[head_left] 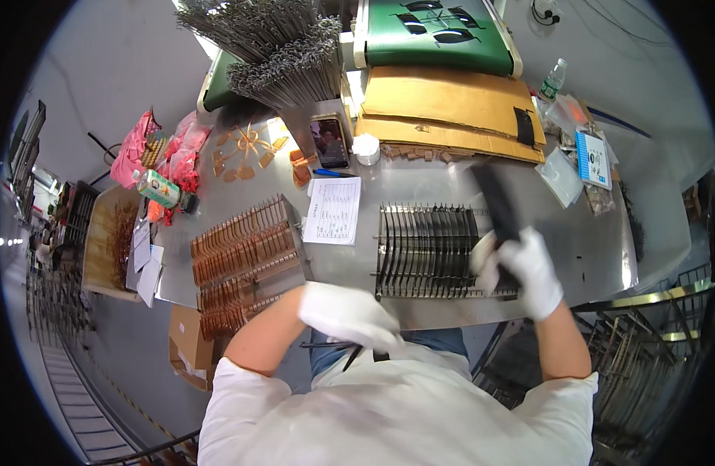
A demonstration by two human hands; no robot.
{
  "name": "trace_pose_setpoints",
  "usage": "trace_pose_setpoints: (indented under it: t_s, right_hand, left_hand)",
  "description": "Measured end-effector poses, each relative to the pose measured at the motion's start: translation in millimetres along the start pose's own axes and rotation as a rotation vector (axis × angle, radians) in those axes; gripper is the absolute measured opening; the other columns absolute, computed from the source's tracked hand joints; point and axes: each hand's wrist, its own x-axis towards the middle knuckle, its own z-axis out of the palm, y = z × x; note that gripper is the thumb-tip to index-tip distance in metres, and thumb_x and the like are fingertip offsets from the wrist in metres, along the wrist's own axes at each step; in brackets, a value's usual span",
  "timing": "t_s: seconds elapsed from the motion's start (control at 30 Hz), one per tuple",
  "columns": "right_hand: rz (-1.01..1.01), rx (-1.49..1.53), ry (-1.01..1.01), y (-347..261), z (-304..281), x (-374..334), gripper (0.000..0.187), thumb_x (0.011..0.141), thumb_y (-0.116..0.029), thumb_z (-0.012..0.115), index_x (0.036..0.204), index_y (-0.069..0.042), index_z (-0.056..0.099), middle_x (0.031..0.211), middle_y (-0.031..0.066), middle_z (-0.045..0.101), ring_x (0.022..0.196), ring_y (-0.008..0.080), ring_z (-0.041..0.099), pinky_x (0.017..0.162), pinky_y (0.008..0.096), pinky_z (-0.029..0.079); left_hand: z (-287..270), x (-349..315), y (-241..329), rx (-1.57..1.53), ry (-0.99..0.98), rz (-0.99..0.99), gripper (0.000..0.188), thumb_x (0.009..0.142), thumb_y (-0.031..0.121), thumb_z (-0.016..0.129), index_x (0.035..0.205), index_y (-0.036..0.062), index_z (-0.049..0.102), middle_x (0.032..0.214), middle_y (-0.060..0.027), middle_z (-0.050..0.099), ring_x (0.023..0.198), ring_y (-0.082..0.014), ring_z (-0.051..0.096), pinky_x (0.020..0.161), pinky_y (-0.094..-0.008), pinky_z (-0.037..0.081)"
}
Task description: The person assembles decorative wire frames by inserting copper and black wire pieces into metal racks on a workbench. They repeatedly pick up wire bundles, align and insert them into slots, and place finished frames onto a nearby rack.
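My right hand point(533, 273), in a white glove, grips a long black flat piece point(495, 203) that stands up from it, blurred by motion. It is at the right end of a rack of thin black curved parts point(427, 252) set in close rows on the metal table. My left hand point(351, 317), also gloved in white, is closed low in front of my body, off the table's near edge. Thin dark ends point(353, 357) show below its fingers; what they belong to cannot be made out. Left of the black rack stands a rack of brown curved parts point(245, 252).
A written paper sheet point(332, 211) lies between the racks, below a phone point(329, 143). Behind are bundled metal rods point(288, 66), cardboard sheets point(443, 101) and a green conveyor point(388, 48) carrying black parts. Bottles and bags crowd both sides. A cardboard box point(188, 342) is lower left.
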Motion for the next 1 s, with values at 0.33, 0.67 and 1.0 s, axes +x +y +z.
trace_pose_setpoints:
  t_s: [0.33,0.67,1.0]
  right_hand:
    - [0.419,-0.047,0.162,145.4,-67.7,24.1,0.049,0.106,-0.046,0.041,0.110,-0.004,0.065,0.079,0.0059,0.070,0.071,0.0138,0.058,0.072,0.0286,0.046]
    - [0.541,-0.050,0.135,144.9,-49.9,21.5,0.062,0.106,-0.050,0.050,0.148,-0.005,0.052,0.139,0.0164,0.061,0.108,0.0263,0.064,0.080,0.0417,0.058]
    - [0.382,-1.211,0.123,96.7,-22.1,28.7,0.084,0.105,-0.061,0.042,0.165,-0.006,0.020,0.107,0.0262,0.071,0.089,0.0408,0.072,0.078,0.0518,0.056]
  left_hand:
    - [-62.3,-63.2,42.2,-0.653,1.315,1.637,0.085,0.088,0.044,0.068,0.149,-0.0079,0.039,0.116,-0.0140,0.058,0.100,-0.0191,0.060,0.082,-0.0334,0.052]
    - [-50.6,43.5,94.0,-0.114,1.117,0.314,0.065,0.103,0.029,0.064,0.155,-0.0025,0.042,0.135,-0.0217,0.066,0.114,-0.0228,0.068,0.102,-0.0368,0.052]
    - [-38.7,-3.6,7.7,-0.348,1.148,0.042,0.047,0.105,0.018,0.060,0.148,0.0007,0.054,0.121,-0.0107,0.071,0.108,-0.0153,0.066,0.098,-0.0302,0.051]
